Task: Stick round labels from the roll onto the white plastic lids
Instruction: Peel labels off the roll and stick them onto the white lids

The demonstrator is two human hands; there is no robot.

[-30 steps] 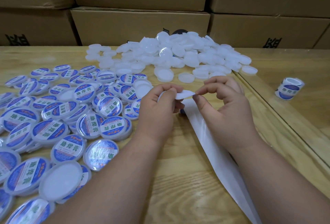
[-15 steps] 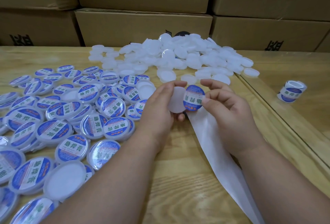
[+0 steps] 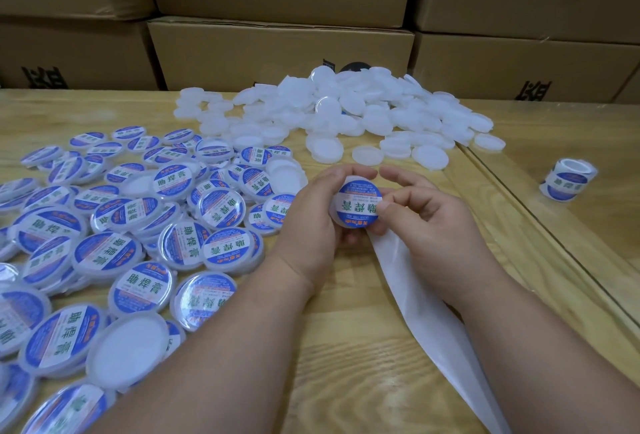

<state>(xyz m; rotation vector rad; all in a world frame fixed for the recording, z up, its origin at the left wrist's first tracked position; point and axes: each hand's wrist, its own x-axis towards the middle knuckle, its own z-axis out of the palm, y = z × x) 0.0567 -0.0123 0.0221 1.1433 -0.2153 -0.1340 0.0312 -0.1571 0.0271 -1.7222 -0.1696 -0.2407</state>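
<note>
My left hand (image 3: 311,215) holds a white plastic lid (image 3: 335,217) at its left edge. A round blue and white label (image 3: 359,204) lies on the lid's face. My right hand (image 3: 424,222) presses its thumb on the label's right side. A white strip of empty backing paper (image 3: 426,323) trails from under my hands toward the lower right. The label roll (image 3: 568,179) stands apart at the right. A heap of bare white lids (image 3: 346,115) lies at the back. Labelled lids (image 3: 138,233) cover the table's left.
The wooden table (image 3: 346,364) has a seam (image 3: 540,226) running diagonally at the right, with the roll beyond it. Stacked cardboard boxes (image 3: 277,49) wall off the back edge. One unlabelled lid (image 3: 128,352) lies among the labelled ones at the lower left.
The label came off the backing paper in my right hand, moved across to the lid in my left hand, and now lies on the lid under my thumb.
</note>
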